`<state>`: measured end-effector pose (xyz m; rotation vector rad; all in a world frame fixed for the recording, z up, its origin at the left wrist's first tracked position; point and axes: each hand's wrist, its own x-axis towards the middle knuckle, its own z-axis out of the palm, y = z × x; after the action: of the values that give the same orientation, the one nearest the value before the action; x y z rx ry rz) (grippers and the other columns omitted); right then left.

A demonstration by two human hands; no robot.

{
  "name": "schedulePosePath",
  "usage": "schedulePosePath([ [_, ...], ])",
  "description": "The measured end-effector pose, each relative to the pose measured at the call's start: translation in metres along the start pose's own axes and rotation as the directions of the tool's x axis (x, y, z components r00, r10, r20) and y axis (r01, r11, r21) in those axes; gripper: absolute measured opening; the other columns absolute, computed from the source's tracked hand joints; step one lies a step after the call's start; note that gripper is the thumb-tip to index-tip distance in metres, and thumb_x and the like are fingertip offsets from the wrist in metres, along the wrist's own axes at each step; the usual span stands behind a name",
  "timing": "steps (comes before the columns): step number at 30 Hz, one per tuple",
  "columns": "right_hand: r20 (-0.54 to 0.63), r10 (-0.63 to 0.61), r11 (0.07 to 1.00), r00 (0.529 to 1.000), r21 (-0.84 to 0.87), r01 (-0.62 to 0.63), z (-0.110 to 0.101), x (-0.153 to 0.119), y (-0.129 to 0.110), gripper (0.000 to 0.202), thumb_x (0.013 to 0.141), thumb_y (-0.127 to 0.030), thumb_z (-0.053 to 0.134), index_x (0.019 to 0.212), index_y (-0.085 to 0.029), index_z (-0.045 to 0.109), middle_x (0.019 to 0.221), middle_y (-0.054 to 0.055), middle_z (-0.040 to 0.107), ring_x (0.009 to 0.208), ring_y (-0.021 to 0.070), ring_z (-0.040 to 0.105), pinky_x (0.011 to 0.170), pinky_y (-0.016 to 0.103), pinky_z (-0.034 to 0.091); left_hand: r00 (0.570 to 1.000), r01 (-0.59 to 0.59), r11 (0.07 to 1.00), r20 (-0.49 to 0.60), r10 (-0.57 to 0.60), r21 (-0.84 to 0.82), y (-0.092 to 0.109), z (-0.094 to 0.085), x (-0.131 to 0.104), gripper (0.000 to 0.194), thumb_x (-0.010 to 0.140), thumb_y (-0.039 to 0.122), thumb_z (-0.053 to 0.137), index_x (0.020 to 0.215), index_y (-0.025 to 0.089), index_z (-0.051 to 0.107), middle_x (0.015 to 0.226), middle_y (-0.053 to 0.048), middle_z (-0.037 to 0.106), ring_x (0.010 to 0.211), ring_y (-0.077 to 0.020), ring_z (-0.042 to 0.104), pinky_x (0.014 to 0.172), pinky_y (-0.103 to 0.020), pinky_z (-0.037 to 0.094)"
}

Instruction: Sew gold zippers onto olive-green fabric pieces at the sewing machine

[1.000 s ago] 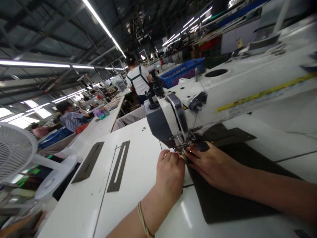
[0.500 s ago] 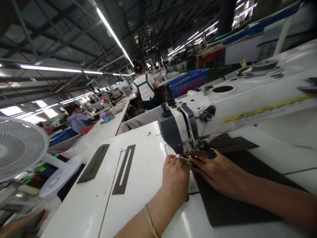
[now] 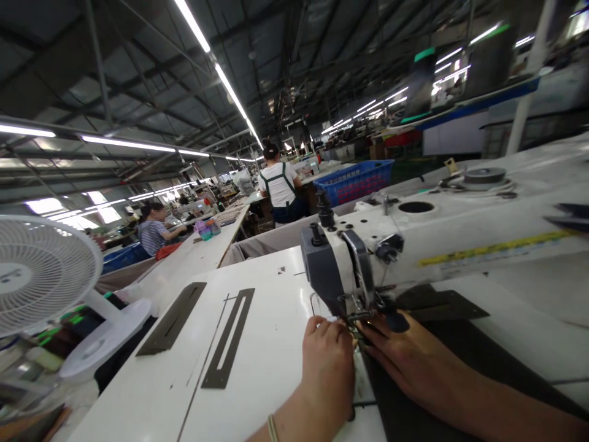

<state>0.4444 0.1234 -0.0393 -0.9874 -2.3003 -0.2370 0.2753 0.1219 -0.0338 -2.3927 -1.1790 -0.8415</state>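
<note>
At the sewing machine [image 3: 335, 264], my left hand [image 3: 327, 362] is closed, its bent fingers pressed together just left of the presser foot. What those fingers hold, if anything, is hidden. My right hand [image 3: 409, 350] lies with fingers stretched out on a dark olive panel [image 3: 391, 399], its fingertips under the machine head beside the needle area. The panel's edge runs along the foot, and my right forearm covers part of it. Behind my right hand, a smaller dark piece [image 3: 442, 304] lies on the machine bed. The stitching point itself is mostly blocked by fingers and metal parts.
On the white table [image 3: 262, 344] left of my hands lie a slotted dark frame piece [image 3: 229, 337] and a stack of dark pieces [image 3: 172, 319]. A white fan [image 3: 46, 276] stands at the left. Farther off are a blue basket [image 3: 354, 181] and two seated co-workers.
The camera has tilted up slightly, so the table and machine appear lower in the picture. Both hands stay at the presser foot, with little visible movement relative to the machine.
</note>
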Motion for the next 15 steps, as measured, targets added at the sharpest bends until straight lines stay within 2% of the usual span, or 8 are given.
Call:
schedulePosePath([
  [5, -0.018, -0.026, 0.998, 0.999, 0.055, 0.027, 0.002, 0.001, 0.009, 0.029, 0.091, -0.019, 0.041, 0.109, -0.02, 0.063, 0.101, 0.009, 0.068, 0.094, 0.0219, 0.063, 0.086, 0.039, 0.05, 0.997, 0.07, 0.997, 0.02, -0.069, -0.024, -0.002, 0.004, -0.005, 0.014, 0.075, 0.009, 0.07, 0.072, 0.015, 0.058, 0.076, -0.001, 0.067, 0.067, -0.0195, 0.061, 0.067, -0.035, 0.046],
  [7, -0.029, -0.017, 0.998, 0.999, 0.055, 0.019, 0.0, -0.001, 0.024, 0.025, 0.092, -0.023, 0.042, 0.101, -0.021, 0.065, 0.097, 0.008, 0.069, 0.091, 0.0209, 0.064, 0.085, 0.038, 0.051, 0.991, 0.124, 0.991, 0.065, -0.121, -0.042, -0.001, 0.002, -0.005, 0.012, 0.075, 0.011, 0.071, 0.074, 0.016, 0.06, 0.079, -0.001, 0.068, 0.071, -0.0205, 0.062, 0.069, -0.036, 0.046],
  [9, -0.077, 0.004, 1.0, 0.997, -0.015, -0.005, -0.001, -0.011, 0.046, 0.024, 0.091, -0.033, 0.046, 0.095, -0.021, 0.067, 0.094, 0.009, 0.07, 0.091, 0.024, 0.065, 0.083, 0.041, 0.052, 0.974, 0.184, 0.982, 0.141, -0.176, -0.051, -0.002, -0.001, -0.003, 0.009, 0.076, 0.013, 0.071, 0.077, 0.016, 0.062, 0.081, -0.002, 0.068, 0.075, -0.0223, 0.062, 0.071, -0.037, 0.047],
  [11, -0.157, 0.001, 0.992, 0.988, -0.125, -0.021, 0.001, -0.032, 0.071, 0.034, 0.086, -0.041, 0.05, 0.105, -0.018, 0.067, 0.103, 0.014, 0.068, 0.094, 0.0289, 0.064, 0.082, 0.046, 0.053, 0.95, 0.235, 0.969, 0.227, -0.213, -0.075, -0.004, -0.008, 0.001, 0.007, 0.076, 0.015, 0.071, 0.077, 0.016, 0.064, 0.084, -0.003, 0.068, 0.079, -0.0235, 0.062, 0.071, -0.037, 0.048],
  [13, -0.165, -0.012, 0.985, 0.986, -0.173, -0.017, 0.003, -0.062, 0.09, 0.034, 0.082, -0.03, 0.051, 0.111, -0.023, 0.066, 0.112, 0.01, 0.067, 0.096, 0.0277, 0.065, 0.082, 0.043, 0.054, 0.931, 0.26, 0.954, 0.302, -0.206, -0.151, -0.007, -0.019, 0.004, 0.006, 0.076, 0.015, 0.071, 0.078, 0.017, 0.066, 0.09, -0.003, 0.069, 0.084, -0.0234, 0.063, 0.074, -0.037, 0.048],
  [15, -0.231, -0.044, 0.984, 0.972, -0.18, 0.002, 0.006, -0.095, 0.095, 0.04, 0.073, -0.015, 0.051, 0.105, -0.03, 0.07, 0.1, 0.008, 0.071, 0.084, 0.0247, 0.067, 0.073, 0.037, 0.056, 0.931, 0.253, 0.932, 0.329, -0.161, -0.259, -0.009, -0.036, 0.003, 0.008, 0.077, 0.014, 0.07, 0.082, 0.02, 0.068, 0.096, -0.001, 0.07, 0.088, -0.0218, 0.064, 0.079, -0.037, 0.047],
])
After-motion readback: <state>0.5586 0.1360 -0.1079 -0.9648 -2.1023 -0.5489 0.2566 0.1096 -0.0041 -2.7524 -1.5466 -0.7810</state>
